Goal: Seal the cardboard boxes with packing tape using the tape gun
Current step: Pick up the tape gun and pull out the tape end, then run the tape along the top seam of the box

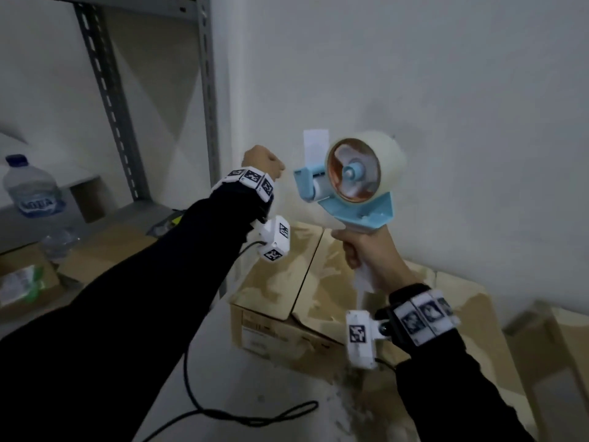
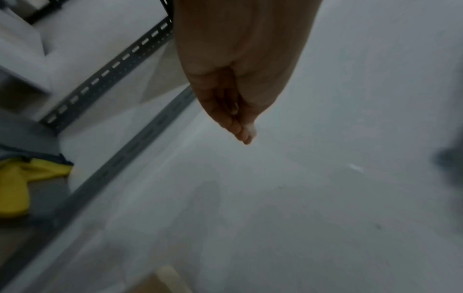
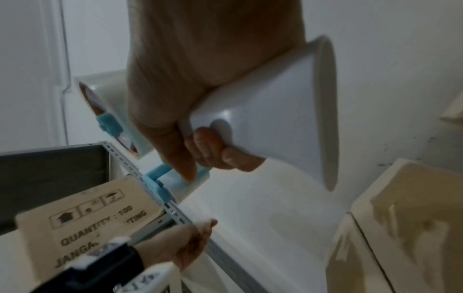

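We are wrapping the fingers [image 3: 208, 152] of our right hand [image 1: 373, 260] round the tape gun [image 1: 353, 186] handle, holding it upright in the air. Our left hand [image 1: 259, 164], loosely gathered and empty, is hovering just beside its tape end [image 1: 315, 148]. The cardboard boxes [image 1: 287, 282] are lying below both hands.

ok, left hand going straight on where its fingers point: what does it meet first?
Probably the white wall: the left wrist view shows nothing else ahead of the left hand. The tape gun in the right hand sits off to its right, though depth is unclear.
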